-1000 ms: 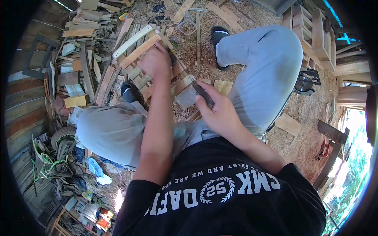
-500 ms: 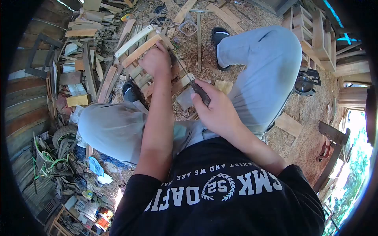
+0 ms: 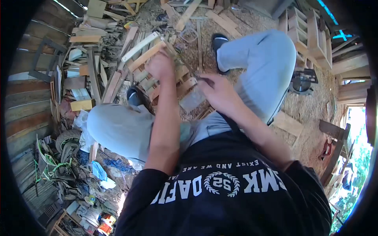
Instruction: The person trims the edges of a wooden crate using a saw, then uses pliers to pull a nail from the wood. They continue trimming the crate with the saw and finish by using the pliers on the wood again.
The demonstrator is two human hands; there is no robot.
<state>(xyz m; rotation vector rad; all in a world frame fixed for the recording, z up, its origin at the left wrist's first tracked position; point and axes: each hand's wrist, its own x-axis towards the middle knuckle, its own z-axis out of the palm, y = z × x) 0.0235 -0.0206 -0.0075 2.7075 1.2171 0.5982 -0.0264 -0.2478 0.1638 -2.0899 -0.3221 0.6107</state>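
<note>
My left hand (image 3: 161, 67) is closed around the upper part of a small slatted wooden frame (image 3: 146, 59), which leans between my knees. Pale slats run across it, and some are covered by my hand and forearm. My right hand (image 3: 220, 91) is wrapped around the dark handle (image 3: 207, 81) of a long, thin-bladed tool. Its narrow blade (image 3: 186, 67) slants up and left along the right side of the frame, close to my left hand. Most of the handle is hidden by my fingers, and motion blurs this area.
Scrap wood (image 3: 84, 38) is piled at the upper left. A circular saw (image 3: 302, 82) sits on the shavings-covered floor beyond my right knee. Slatted wooden pieces (image 3: 315, 37) stand at the upper right. A clear plastic container (image 3: 189, 34) and loose boards (image 3: 224, 23) lie ahead.
My right hand has shifted and turned with the tool, so its handle is now mostly covered. The left hand keeps its hold on the frame. The whole view has shifted slightly.
</note>
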